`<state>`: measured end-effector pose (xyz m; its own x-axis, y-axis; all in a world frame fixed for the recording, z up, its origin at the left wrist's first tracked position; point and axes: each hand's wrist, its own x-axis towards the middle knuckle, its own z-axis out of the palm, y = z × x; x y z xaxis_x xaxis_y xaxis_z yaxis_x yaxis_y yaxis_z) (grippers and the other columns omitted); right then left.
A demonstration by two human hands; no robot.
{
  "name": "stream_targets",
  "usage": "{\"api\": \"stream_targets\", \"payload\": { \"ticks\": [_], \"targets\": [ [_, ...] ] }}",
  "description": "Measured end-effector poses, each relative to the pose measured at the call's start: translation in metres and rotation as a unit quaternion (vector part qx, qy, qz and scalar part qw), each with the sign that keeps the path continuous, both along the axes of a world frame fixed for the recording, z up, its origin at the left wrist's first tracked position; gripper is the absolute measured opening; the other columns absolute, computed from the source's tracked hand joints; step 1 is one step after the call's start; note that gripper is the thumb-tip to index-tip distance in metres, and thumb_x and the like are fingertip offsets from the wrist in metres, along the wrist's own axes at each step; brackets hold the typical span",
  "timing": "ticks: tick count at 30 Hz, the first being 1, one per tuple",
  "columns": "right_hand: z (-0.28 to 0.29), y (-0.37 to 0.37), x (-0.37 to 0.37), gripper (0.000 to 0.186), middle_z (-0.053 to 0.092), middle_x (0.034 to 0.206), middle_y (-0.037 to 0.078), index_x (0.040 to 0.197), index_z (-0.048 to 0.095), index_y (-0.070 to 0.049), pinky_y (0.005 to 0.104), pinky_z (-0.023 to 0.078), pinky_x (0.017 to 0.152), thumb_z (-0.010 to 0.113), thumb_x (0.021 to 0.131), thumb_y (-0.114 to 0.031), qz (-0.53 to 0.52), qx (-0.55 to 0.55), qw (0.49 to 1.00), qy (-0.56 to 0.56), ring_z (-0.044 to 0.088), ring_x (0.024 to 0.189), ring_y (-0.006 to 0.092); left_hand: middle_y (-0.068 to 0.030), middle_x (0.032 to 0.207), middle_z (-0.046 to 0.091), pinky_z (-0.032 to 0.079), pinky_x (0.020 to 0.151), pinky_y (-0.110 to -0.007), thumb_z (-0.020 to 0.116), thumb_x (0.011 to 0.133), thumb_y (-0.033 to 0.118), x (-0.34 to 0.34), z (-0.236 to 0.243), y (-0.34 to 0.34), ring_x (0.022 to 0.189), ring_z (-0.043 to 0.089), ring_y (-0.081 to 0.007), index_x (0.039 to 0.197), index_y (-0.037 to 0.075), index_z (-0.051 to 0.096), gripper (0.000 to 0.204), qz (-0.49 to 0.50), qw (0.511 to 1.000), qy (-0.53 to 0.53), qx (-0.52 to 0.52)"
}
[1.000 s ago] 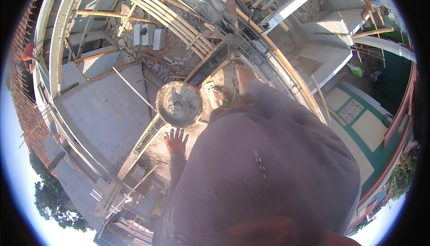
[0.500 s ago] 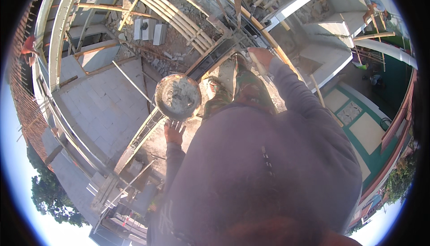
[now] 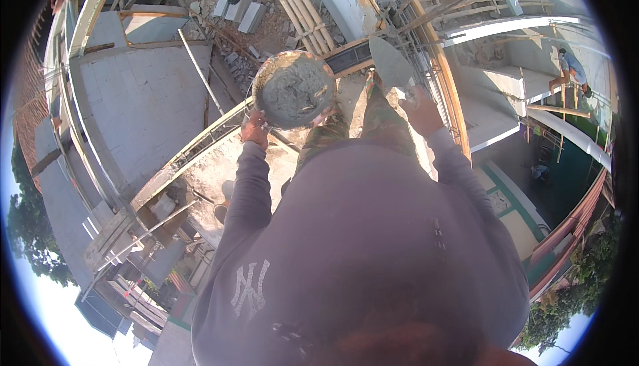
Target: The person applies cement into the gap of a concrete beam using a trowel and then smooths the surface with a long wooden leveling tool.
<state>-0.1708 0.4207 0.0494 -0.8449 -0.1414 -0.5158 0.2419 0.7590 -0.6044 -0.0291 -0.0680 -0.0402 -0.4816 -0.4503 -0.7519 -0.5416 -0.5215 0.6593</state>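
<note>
From my remote station, I read the head view as follows. Primary container: a round bucket (image 3: 257,85), located ahead of the torso and left of centre, just beside the left leg. Contents: wet grey mortar (image 3: 293,89), with an uneven, ridged surface that covers the whole visible interior. My left hand (image 3: 255,131) is at the bucket's near-left edge, its fingers curled and gripping there; I cannot tell whether they close on the rim or on a handle.

My right hand (image 3: 422,110) has its fingers closed around the handle of a trowel (image 3: 391,61). The broad grey blade points forward and to the left, to the right of the bucket and apart from it. I cannot tell whether mortar lies on the blade.

Secondary container: a dark, timber-edged channel (image 3: 353,58), beyond the bucket; its contents are unclear. Pale blocks (image 3: 239,10) lie on rubble farther off.
</note>
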Motion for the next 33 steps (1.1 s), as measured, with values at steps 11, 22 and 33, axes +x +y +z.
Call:
{"api": "stream_targets", "payload": {
  "ticks": [11,22,33],
  "targets": [
    [0.026,-0.199,-0.05,0.038,0.073,0.115,0.021,0.115,0.071,-0.003,0.0458,0.057,0.093,0.065,0.092,-0.033,0.433,0.175,0.884,-0.006,0.071,0.104,0.0397,-0.0062,0.104,0.067,0.055,0.077,-0.029,0.067,0.082,0.005,-0.039,0.051,0.034,0.087,0.064,-0.0147,0.125,0.0,0.057,0.044,-0.131,0.981,0.108,-0.09],
    [-0.024,-0.12,-0.001,0.05,0.073,0.113,0.022,0.119,0.071,-0.003,0.0452,0.054,0.095,0.069,0.092,-0.045,0.252,-0.045,0.965,-0.054,0.07,0.106,0.0402,-0.008,0.105,0.068,0.053,0.079,-0.032,0.066,0.081,0.007,-0.036,0.066,0.032,0.089,0.065,-0.0191,0.123,-0.004,0.057,0.044,-0.148,0.978,0.094,-0.116],
    [0.015,-0.028,-0.037,0.043,0.069,0.082,0.01,0.104,0.073,0.0,0.035,0.055,0.066,0.069,0.096,-0.042,0.055,-0.191,0.963,-0.182,0.069,0.071,0.0201,-0.0066,0.113,0.064,0.054,0.088,-0.039,0.06,0.084,-0.007,0.0,-0.011,-0.017,0.099,0.061,-0.0209,0.122,0.004,0.061,0.04,-0.208,0.968,0.026,-0.14]
  ]
}}
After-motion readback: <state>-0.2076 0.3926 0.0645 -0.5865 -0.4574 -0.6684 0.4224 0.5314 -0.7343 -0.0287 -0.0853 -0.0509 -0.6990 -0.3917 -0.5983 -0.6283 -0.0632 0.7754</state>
